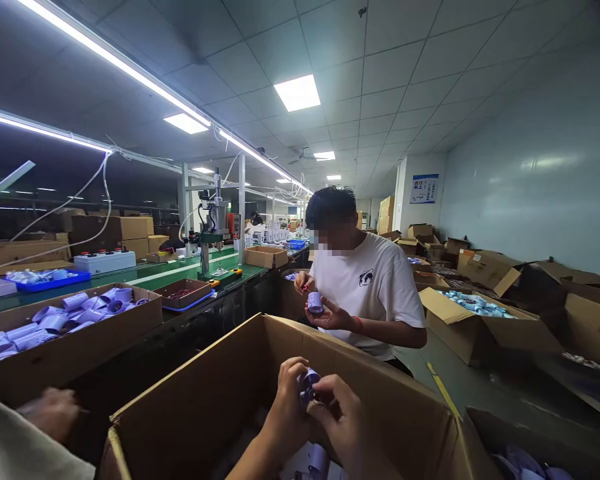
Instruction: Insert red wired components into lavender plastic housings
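The big open cardboard box [220, 393] fills the lower centre of the frame, and above its mouth the left hand [290, 407] and right hand [343, 417] are both pressed around a small lavender cylindrical part [307, 385], fingers pinching it from either side. Working it well probably means keeping it steady over the box, clear of the far wall. Open room is scant: a co-worker [365, 287] sits just beyond at centre, another person's hand [53, 410] lower left.

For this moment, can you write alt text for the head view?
Both hands, left hand and right hand, hold a small lilac cylinder over an open cardboard box. Opposite, a person in a white T-shirt handles a similar part, with more boxes and a green conveyor around.
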`<state>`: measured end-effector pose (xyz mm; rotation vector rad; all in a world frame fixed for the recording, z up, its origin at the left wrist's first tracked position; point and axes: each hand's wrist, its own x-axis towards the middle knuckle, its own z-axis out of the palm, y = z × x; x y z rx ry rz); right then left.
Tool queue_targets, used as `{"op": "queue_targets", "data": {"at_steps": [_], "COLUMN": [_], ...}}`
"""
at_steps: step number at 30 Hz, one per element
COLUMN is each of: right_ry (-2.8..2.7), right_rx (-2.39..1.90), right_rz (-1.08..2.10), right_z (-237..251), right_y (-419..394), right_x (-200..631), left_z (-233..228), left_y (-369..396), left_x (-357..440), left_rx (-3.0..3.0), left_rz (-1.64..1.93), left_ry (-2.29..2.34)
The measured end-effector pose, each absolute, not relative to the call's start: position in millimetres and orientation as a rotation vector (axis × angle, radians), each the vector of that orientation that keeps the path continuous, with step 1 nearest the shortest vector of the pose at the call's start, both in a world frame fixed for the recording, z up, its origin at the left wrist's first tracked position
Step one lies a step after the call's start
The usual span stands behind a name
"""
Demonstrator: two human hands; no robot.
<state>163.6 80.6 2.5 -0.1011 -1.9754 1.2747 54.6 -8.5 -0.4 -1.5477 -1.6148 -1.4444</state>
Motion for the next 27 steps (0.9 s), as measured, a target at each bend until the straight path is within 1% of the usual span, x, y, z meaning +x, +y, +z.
{"op": "queue_targets", "data": {"at_steps": [2,5,11,19,23,27], "right_ry": [-1.898,-1.814,-1.858,-1.961,-1.894,-1.850], "right_rx": [-0.169,-0.191,-0.263,-0.108,-0.118,-0.150], "right_rz": [1.061,0.905,0.798,0.617,0.508,0.476], "right_z": [0.5,-2.4,-1.4,8.3,4.5,-1.8], "right_y": [77.3,73.8,67.5,66.4,66.2,67.2], "right_x": [162.4,159.4,161.4,170.2,166.5,163.0], "left_z": [0.9,3.5,4.4,4.6,6.6,6.5], "left_y": [-8.5,-8.9,-10.8,-9.7,-9.2,-8.3], "left_x": [59.3,66.3,68.3,65.0,64.2,62.8], "left_rx": [-1.603,-1.613,-1.511,-1.437,-1.493,-1.601], "left_rz": [-1.414,-1.381,-1.346,-1.421,-1.396,-1.412], "left_ry": [-1.538,-1.545,-1.589,-1.564,-1.495,-1.533]}}
